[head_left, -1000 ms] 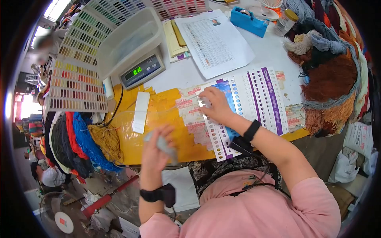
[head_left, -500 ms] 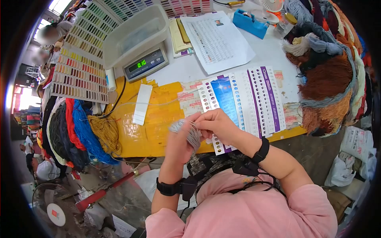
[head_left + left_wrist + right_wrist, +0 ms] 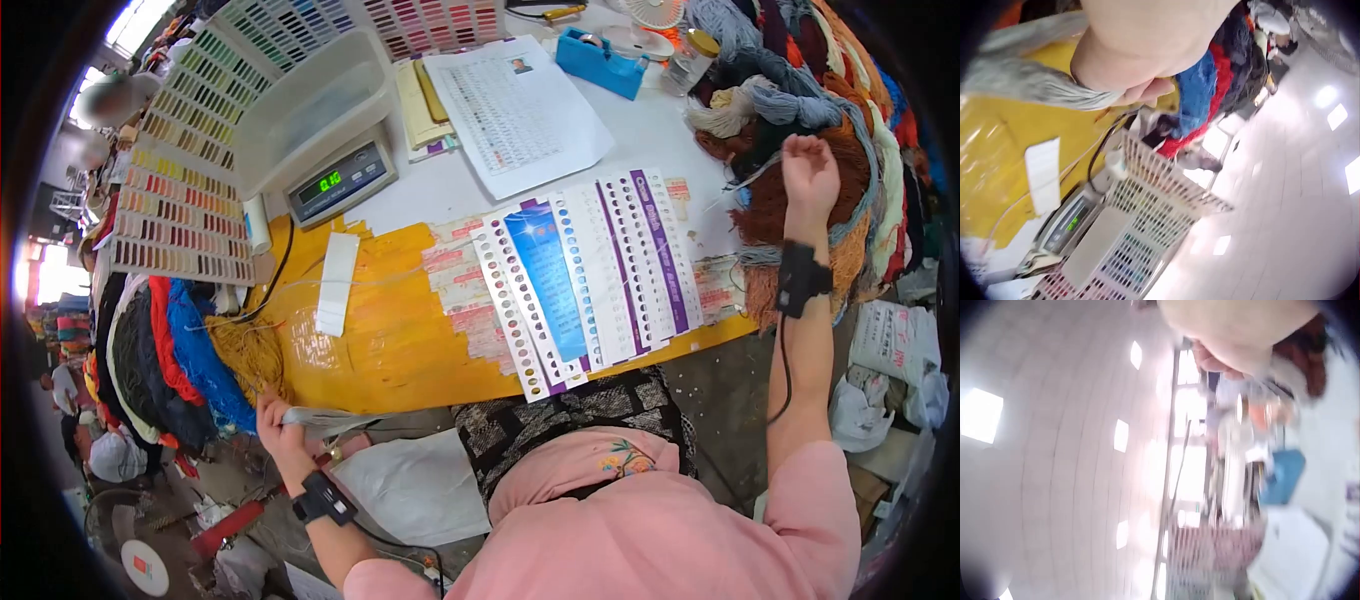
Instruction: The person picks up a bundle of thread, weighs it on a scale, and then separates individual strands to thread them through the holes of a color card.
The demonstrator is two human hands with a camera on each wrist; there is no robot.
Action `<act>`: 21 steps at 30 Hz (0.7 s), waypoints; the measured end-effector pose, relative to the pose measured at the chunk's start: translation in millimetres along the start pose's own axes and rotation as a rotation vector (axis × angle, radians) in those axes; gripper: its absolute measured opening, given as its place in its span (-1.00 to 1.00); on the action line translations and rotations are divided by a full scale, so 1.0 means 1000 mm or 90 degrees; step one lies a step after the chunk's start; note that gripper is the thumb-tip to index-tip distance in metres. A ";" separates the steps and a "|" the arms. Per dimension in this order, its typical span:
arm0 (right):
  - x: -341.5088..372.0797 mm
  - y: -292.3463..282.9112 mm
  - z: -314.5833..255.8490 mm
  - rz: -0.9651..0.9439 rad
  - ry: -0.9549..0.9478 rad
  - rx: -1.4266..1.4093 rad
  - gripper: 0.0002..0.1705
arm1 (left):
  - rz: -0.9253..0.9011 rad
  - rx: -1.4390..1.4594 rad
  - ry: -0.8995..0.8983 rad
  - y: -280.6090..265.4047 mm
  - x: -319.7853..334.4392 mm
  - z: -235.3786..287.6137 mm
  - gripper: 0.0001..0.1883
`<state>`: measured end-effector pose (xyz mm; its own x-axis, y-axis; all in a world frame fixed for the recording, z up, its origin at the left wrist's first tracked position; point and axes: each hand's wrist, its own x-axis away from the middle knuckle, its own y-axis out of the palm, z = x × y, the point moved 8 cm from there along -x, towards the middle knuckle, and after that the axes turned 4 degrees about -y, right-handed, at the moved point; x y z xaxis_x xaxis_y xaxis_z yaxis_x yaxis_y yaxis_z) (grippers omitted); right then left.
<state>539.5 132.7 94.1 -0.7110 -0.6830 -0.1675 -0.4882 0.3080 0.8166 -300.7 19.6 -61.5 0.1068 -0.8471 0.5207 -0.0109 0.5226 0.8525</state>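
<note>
Lower left in the head view, the left hand [image 3: 282, 428] has a curled grip on gray yarn [image 3: 1022, 82]; keep it straight against tangles; upper right, the right hand [image 3: 811, 178] is half curled, holding something or nothing, I cannot tell.

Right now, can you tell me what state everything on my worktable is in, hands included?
Left hand: gripping grey yarn
Grey yarn: bunched where gripped
Right hand: fingers curled; can't tell whether it holds a strand
Electronic scale: on, reading 0.10
Plastic tub: open-topped, on the scale
Jar: gold lid on
Printed sheet: face up
Hole-punched cards: overlapping
Desk fan: can't tell if running
</note>
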 end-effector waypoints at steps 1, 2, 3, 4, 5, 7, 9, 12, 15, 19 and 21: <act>-0.001 0.018 -0.001 0.024 -0.031 0.061 -0.76 | -0.052 -0.067 -0.094 0.030 0.001 -0.045 -0.75; 0.022 0.051 0.031 -0.077 -0.010 0.203 -0.80 | -0.103 -0.133 -0.182 0.059 0.001 -0.107 -0.76; 0.061 0.085 0.064 -0.211 0.003 0.649 -0.84 | -0.102 -0.211 -0.216 0.057 -0.013 -0.154 -0.76; 0.092 0.087 0.114 -0.354 -0.032 0.696 -0.82 | -0.104 -0.293 -0.251 0.058 -0.026 -0.202 -0.76; 0.136 0.099 0.156 -0.426 0.049 0.637 -0.85 | -0.019 -0.609 -0.143 0.059 -0.036 -0.235 -0.78; 0.190 0.086 0.233 -0.433 0.221 0.643 -0.93 | -0.030 -0.678 -0.252 0.063 -0.059 -0.313 -0.79; 0.224 0.083 0.262 -0.467 0.153 0.746 -0.88 | -0.034 -0.872 -0.227 0.068 -0.072 -0.350 -0.84; 0.243 0.082 0.268 -0.538 -0.046 0.838 -0.83 | -0.012 -1.056 -0.203 0.070 -0.084 -0.363 -0.88; 0.253 0.085 0.258 -0.539 -0.156 0.854 -0.79 | -0.057 -1.118 -0.184 0.067 -0.096 -0.370 -0.91; 0.242 0.078 0.250 -0.514 -0.044 0.864 -0.75 | -0.092 -1.182 -0.168 0.074 -0.091 -0.374 -0.91; 0.251 0.086 0.249 -0.565 -0.139 0.814 -0.68 | -0.122 -1.205 -0.186 0.070 -0.094 -0.371 -0.91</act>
<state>193.3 152.5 -14.9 0.0224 -0.8729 -0.4874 -0.7815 0.2887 -0.5531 57.8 171.7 -68.2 -0.1717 -0.7793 0.6027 0.9318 -0.3271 -0.1574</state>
